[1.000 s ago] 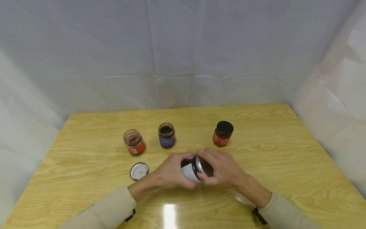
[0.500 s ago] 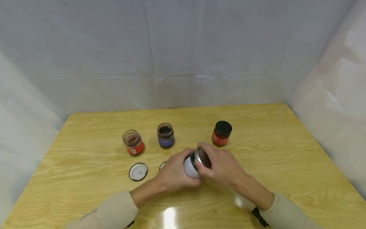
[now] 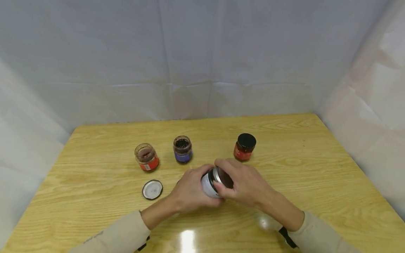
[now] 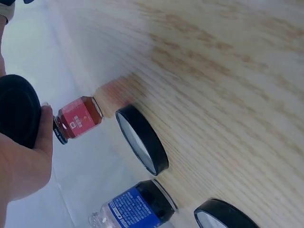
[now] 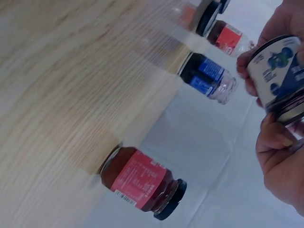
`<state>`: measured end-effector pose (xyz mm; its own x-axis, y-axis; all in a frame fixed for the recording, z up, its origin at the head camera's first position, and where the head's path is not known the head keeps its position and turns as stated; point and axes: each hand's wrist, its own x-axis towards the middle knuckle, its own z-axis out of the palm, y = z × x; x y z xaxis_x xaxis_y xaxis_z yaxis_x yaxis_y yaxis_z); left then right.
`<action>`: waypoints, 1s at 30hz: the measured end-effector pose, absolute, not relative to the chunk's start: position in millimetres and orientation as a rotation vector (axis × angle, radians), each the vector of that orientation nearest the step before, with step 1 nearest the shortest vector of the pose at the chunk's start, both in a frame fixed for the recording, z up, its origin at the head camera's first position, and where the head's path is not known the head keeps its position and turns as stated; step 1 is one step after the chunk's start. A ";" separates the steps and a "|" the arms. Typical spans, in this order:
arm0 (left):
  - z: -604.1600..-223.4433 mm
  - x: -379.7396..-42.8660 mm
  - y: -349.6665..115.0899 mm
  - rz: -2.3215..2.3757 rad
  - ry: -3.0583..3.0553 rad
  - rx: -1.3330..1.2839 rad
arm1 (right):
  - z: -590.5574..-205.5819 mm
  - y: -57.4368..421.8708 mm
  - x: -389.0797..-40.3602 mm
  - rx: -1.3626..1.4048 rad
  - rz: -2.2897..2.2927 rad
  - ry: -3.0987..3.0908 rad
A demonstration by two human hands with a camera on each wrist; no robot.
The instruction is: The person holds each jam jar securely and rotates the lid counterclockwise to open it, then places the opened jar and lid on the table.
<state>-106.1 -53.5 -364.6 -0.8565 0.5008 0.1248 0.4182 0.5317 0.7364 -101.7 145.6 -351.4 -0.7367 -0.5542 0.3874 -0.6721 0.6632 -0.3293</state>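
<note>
Both hands hold one dark jar [image 3: 209, 185] with a white and blue label, tilted with its silver-rimmed end to the right. My left hand [image 3: 191, 193] wraps round the jar's body, its thumb on the upper side. Curled over the silver-rimmed end are the fingers and thumb of my right hand [image 3: 245, 179]. Blueberries are printed on the label of this jar [image 5: 278, 71] in the right wrist view. From the left wrist, the jar's dark round end [image 4: 18, 111] shows beside the hand. My right palm and fingers hide part of the silver-rimmed end.
Behind the hands stand an open red-labelled jar [image 3: 147, 158], an open blue-labelled jar [image 3: 182, 151] and a red-labelled jar with a black lid [image 3: 244, 147]. One loose lid [image 3: 152, 189] lies left of my left hand. Another lid [image 4: 142, 140] shows in the left wrist view.
The jar and both hands have shifted slightly away from me, and the right fingers and thumb have changed position on the silver-rimmed end. The standing jars have stayed put.
</note>
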 end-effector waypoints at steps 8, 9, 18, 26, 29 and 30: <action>-369.5 -106.8 -55.9 1.240 2.672 0.839 | -350.3 152.2 -105.5 1.076 0.703 -2.709; -371.0 -107.0 -56.2 1.241 2.682 0.838 | -349.1 152.9 -105.1 1.062 0.728 -2.762; -375.4 -110.2 -59.8 1.160 2.768 0.842 | -338.4 157.8 -103.2 0.845 1.016 -3.076; -378.5 -112.9 -59.4 1.109 2.800 0.928 | -337.4 154.9 -104.4 0.764 1.186 -3.070; -380.0 -112.9 -59.2 1.119 2.804 0.924 | -338.4 153.6 -104.9 0.757 1.236 -3.051; -380.5 -112.8 -59.2 1.129 2.801 0.919 | -338.7 153.4 -104.9 0.759 1.245 -3.045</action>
<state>-112.8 -59.2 -380.5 -0.8304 0.5112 0.2216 0.5219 0.5747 0.6303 -104.9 153.4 -338.7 -0.8730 -0.4856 -0.0458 -0.3143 0.6319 -0.7084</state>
